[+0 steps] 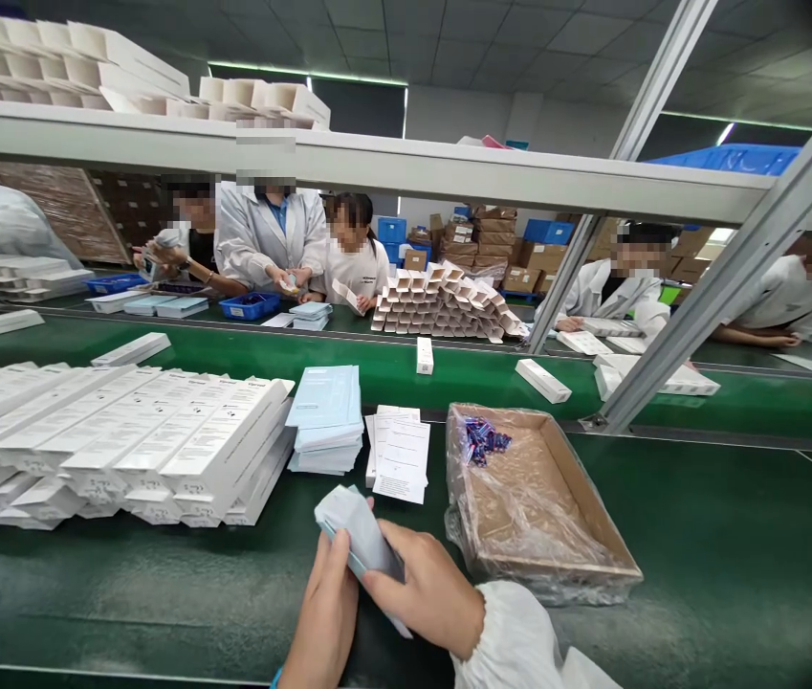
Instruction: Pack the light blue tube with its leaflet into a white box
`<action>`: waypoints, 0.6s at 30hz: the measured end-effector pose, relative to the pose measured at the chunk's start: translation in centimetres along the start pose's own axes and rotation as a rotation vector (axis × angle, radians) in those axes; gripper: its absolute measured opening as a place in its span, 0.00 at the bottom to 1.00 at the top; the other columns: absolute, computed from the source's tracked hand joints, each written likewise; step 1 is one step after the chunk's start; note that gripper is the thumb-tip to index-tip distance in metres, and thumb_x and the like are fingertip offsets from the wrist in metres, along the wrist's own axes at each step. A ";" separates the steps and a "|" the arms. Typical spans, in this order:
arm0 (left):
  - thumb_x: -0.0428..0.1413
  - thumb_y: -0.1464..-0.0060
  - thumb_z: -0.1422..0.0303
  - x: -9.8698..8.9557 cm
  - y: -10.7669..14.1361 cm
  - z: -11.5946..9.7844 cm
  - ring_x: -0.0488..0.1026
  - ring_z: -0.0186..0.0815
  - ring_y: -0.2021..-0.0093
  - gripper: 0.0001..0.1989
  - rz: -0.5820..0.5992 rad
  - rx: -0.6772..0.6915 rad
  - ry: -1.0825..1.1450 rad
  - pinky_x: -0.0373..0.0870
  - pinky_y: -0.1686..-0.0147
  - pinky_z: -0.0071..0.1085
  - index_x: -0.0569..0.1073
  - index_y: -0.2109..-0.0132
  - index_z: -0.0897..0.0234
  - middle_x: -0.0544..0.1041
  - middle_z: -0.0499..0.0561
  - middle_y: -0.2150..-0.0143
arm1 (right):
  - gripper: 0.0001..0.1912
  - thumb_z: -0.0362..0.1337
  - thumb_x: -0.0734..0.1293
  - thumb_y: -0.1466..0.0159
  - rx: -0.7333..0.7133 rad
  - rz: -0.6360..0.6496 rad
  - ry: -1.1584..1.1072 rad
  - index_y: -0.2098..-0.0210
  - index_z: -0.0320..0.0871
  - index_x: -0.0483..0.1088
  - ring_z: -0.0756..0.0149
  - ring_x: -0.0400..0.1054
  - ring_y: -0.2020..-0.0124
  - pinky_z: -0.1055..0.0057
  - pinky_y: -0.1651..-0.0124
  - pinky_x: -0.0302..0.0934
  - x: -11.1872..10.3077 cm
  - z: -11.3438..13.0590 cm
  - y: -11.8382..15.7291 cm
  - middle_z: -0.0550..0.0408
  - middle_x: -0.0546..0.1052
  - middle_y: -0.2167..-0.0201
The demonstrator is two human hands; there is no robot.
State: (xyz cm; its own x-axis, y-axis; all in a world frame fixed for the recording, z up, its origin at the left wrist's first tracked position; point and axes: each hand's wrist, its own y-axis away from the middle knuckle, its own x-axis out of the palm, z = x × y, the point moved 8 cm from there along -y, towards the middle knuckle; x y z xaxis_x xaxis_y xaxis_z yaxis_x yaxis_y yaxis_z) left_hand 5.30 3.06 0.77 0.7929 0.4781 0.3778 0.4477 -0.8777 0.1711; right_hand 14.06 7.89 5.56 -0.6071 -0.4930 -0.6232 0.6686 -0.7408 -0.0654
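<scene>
A folded pale blue paper bundle is held between both hands above the green work surface. My left hand is closed on its left side, with the thumb on top. From the right, my right hand grips the same bundle, its thumb across the lower part. Just beyond the hands lie a stack of light blue booklets and some white printed sheets. Whatever may be inside the folded paper is hidden.
White boxes are piled at left. A plastic-lined cardboard tray at right holds small shiny purple-blue items. Past them runs a green conveyor carrying several boxes. A metal frame crosses the right side. Several people are across the line.
</scene>
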 end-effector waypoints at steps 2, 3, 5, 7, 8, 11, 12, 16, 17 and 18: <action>0.49 0.43 0.52 -0.3 0.2 0.4 0.60 0.43 0.37 0.30 -0.004 -0.034 -0.111 0.59 0.40 0.37 0.55 0.37 0.58 0.66 0.54 0.39 | 0.05 0.37 0.65 0.44 -0.002 0.047 -0.013 0.69 0.43 0.71 0.67 0.66 0.74 0.74 0.70 0.55 0.1 0.0 -0.2 0.59 0.74 0.76; 0.50 0.43 0.53 -0.3 0.3 0.4 0.59 0.42 0.37 0.31 0.007 -0.054 -0.204 0.58 0.39 0.36 0.54 0.37 0.57 0.66 0.53 0.39 | 0.05 0.38 0.65 0.44 0.009 0.061 -0.033 0.71 0.43 0.71 0.68 0.65 0.75 0.74 0.71 0.55 0.0 -0.3 -0.3 0.58 0.74 0.76; 0.49 0.42 0.54 0.1 0.1 -1.4 0.60 0.41 0.38 0.29 0.078 0.022 -0.478 0.58 0.39 0.37 0.55 0.37 0.57 0.65 0.54 0.39 | 0.09 0.40 0.65 0.43 0.043 0.082 -0.114 0.73 0.41 0.71 0.67 0.66 0.74 0.74 0.71 0.56 -0.1 -1.0 -0.7 0.57 0.74 0.76; 0.47 0.41 0.56 0.6 -0.7 -5.4 0.61 0.42 0.39 0.26 0.167 0.235 -0.796 0.59 0.41 0.39 0.57 0.38 0.57 0.65 0.54 0.40 | 0.10 0.42 0.66 0.42 0.072 0.104 -0.246 0.70 0.40 0.72 0.66 0.68 0.71 0.73 0.70 0.58 -0.2 -1.8 -1.1 0.56 0.76 0.73; 0.47 0.41 0.57 0.6 -1.4 -8.2 0.61 0.42 0.40 0.26 0.177 0.382 -0.979 0.60 0.41 0.39 0.58 0.37 0.56 0.64 0.54 0.40 | 0.11 0.42 0.66 0.42 0.081 0.101 -0.313 0.68 0.40 0.72 0.65 0.69 0.69 0.73 0.68 0.60 -0.4 -2.2 -1.3 0.55 0.76 0.71; 0.43 0.39 0.59 -1.7 -4.6 -17.0 0.62 0.46 0.41 0.22 -0.082 0.802 -1.550 0.58 0.41 0.46 0.65 0.41 0.61 0.66 0.58 0.42 | 0.13 0.44 0.66 0.42 0.116 0.043 -0.453 0.64 0.40 0.70 0.63 0.70 0.65 0.70 0.64 0.63 -1.0 -3.5 -1.8 0.54 0.76 0.68; 0.41 0.38 0.61 -2.4 -6.2 -18.7 0.61 0.51 0.41 0.22 -0.126 0.867 -1.788 0.57 0.43 0.52 0.67 0.43 0.64 0.65 0.61 0.41 | 0.13 0.44 0.66 0.42 0.130 0.023 -0.479 0.64 0.41 0.70 0.62 0.70 0.64 0.69 0.64 0.63 -1.1 -3.9 -1.9 0.54 0.76 0.67; 0.48 0.43 0.61 -4.9 -11.1 -21.5 0.65 0.57 0.45 0.18 -0.024 0.844 -1.964 0.63 0.50 0.54 0.75 0.51 0.63 0.70 0.64 0.45 | 0.14 0.45 0.66 0.42 0.168 -0.007 -0.566 0.64 0.42 0.65 0.62 0.70 0.63 0.68 0.65 0.65 -0.9 -4.8 -2.1 0.54 0.74 0.66; 0.47 0.42 0.60 -4.9 -11.2 -21.6 0.67 0.56 0.47 0.19 -0.006 0.841 -1.983 0.65 0.51 0.52 0.74 0.49 0.63 0.72 0.63 0.47 | 0.14 0.46 0.66 0.42 0.176 -0.006 -0.583 0.64 0.42 0.65 0.62 0.69 0.63 0.69 0.66 0.65 -0.8 -4.9 -2.1 0.54 0.73 0.66; 0.45 0.41 0.59 -4.8 -10.8 -21.7 0.68 0.55 0.48 0.22 -0.005 0.835 -2.000 0.65 0.51 0.50 0.72 0.46 0.65 0.73 0.62 0.49 | 0.14 0.46 0.67 0.42 0.186 -0.005 -0.600 0.64 0.42 0.64 0.62 0.69 0.63 0.69 0.67 0.66 -0.7 -5.0 -2.2 0.54 0.72 0.67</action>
State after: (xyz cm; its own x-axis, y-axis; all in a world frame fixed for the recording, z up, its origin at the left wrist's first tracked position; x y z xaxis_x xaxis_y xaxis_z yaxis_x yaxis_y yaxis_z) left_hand -12.34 9.53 16.86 -0.1959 0.3566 -0.9135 0.0381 -0.9281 -0.3704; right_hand 15.15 12.13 2.24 -0.7811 -0.6200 -0.0737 0.6124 -0.7838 0.1029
